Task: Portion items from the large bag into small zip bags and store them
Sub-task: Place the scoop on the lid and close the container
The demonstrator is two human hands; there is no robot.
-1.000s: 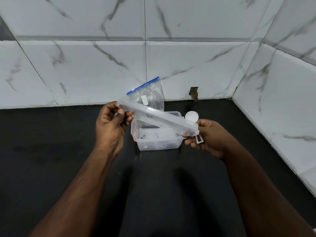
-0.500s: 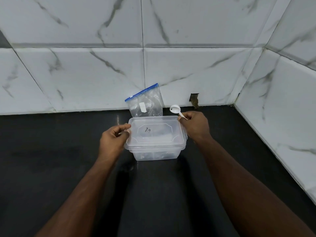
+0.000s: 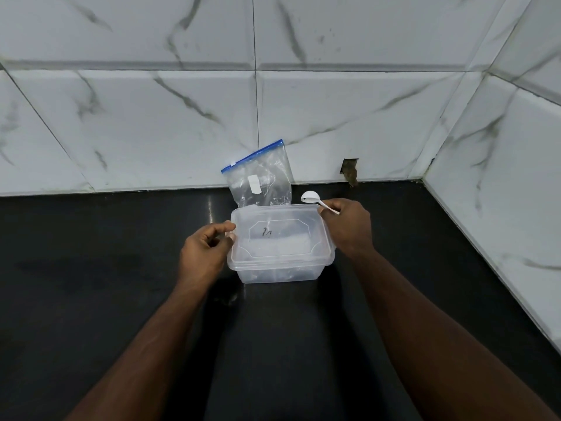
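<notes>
The clear tub point(image 3: 279, 270) is being steadied on the black worktop point(image 3: 91, 299), its lid point(image 3: 277, 237) being pinched at the left edge by the left hand point(image 3: 205, 253), fingers point(image 3: 223, 227) curled narrow, so one corner is likely being left unseated. The right rim is being pressed by the right hand point(image 3: 347, 226) while a white spoon point(image 3: 315, 202) is being held in the same curled fingers, so the grip is being split and the spoon could be dropped. Behind, the zip bag point(image 3: 261, 177) is being left leaning on the tiled wall point(image 3: 182, 117) and could be toppled if the tub is nudged.
</notes>
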